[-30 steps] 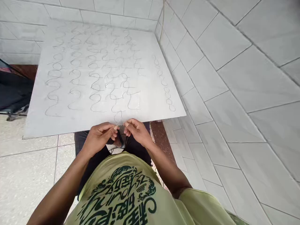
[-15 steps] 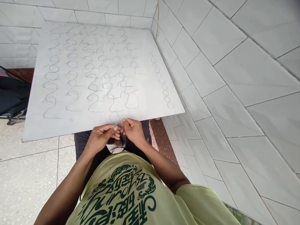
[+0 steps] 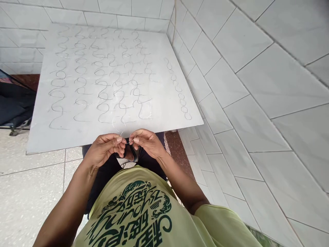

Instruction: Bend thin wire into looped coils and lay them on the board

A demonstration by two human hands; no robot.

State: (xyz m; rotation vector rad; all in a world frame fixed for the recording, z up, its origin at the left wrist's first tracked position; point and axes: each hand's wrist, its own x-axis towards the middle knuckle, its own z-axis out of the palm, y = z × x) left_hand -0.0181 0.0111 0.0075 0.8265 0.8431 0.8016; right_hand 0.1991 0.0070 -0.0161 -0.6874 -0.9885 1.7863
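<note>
Left hand [image 3: 105, 146], right hand [image 3: 148, 143] pinching wire [image 3: 128, 142]: span between sideways, curved end pointing forward.

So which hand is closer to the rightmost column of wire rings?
Right: the right hand is left of that wire column, toward the wearer; the left hand is farther left.

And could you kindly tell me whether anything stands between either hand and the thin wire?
Nothing visible stands in the way: the left hand and the right hand both pinch the thin wire directly, by the near edge of the white board.
</note>
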